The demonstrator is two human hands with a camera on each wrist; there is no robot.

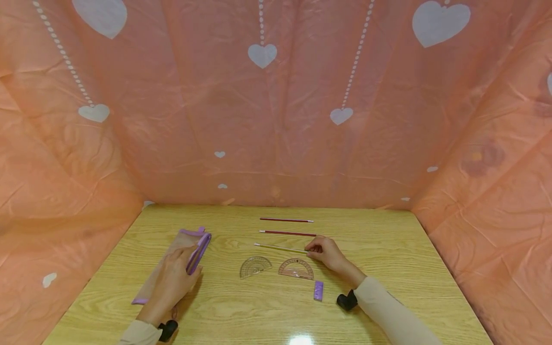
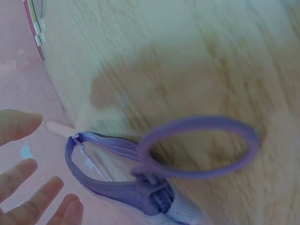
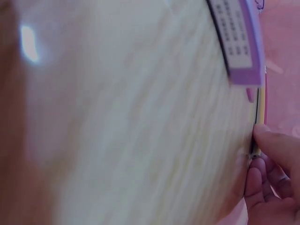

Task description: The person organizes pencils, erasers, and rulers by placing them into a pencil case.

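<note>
At the left of the table lies a purple-trimmed, see-through pencil case (image 1: 151, 282), its zipped mouth gaping. My left hand (image 1: 174, 275) is over it, and in the left wrist view the fingers (image 2: 33, 194) are spread loosely beside the purple rim. A purple loop (image 2: 201, 174) hangs at the near end of the mouth. On the right, my right hand (image 1: 329, 254) pinches the right end of a yellow-striped pencil (image 1: 280, 247) between thumb and fingers. Its white-tipped end points left. Above it lie two dark red pencils (image 1: 286, 220), roughly parallel.
A clear protractor (image 1: 247, 264) and a pinkish protractor (image 1: 284, 266) lie side by side in front of the pencils. A purple-wrapped eraser (image 1: 318, 291) sits near the right forearm. Pink heart-printed cloth (image 1: 276, 120) encloses the table's back and sides.
</note>
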